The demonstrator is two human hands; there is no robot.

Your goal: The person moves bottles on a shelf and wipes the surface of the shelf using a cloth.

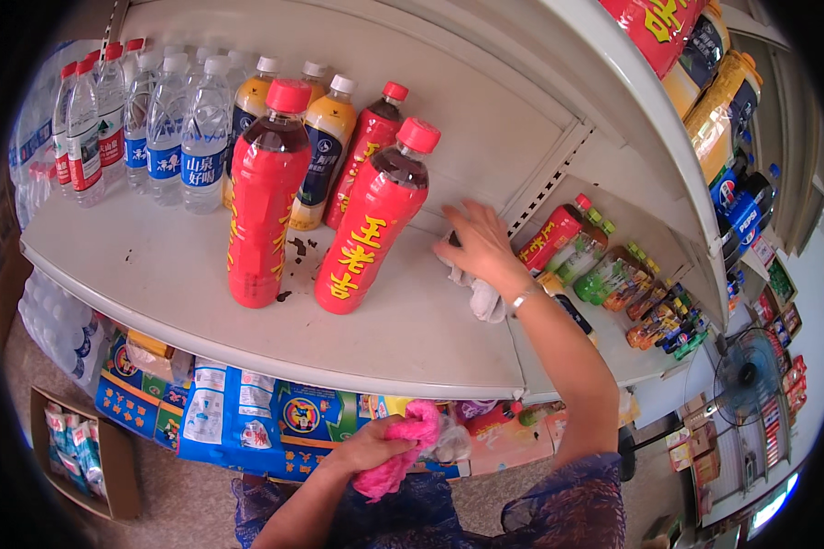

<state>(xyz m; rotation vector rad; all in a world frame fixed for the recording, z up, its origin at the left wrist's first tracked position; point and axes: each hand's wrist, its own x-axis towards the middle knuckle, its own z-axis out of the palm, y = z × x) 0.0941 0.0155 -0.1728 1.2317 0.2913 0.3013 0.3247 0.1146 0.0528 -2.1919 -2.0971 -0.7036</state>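
My left hand [378,449] grips a bright pink cloth [412,436] below the front edge of the metal shelf [412,350]. At the shelf's right end, my right hand [481,247] rests over a crumpled white cloth [486,302], fingers spread and the thumb side pressing it. Something small and dark shows between those fingers; what it is cannot be made out. Left of this hand stand two red-labelled bottles of dark drink, one nearer [378,223] and one farther left [266,199]. Dark brown flakes [301,247] lie on the shelf between and behind them.
Clear water bottles [165,130], yellow-and-navy bottles [323,154] and another red bottle [367,151] line the back. More drinks fill the adjoining shelf [611,274]. An upper shelf edge [632,75] overhangs at right. Blue packages [230,418] lie beneath; an open carton [120,473] sits on the floor.
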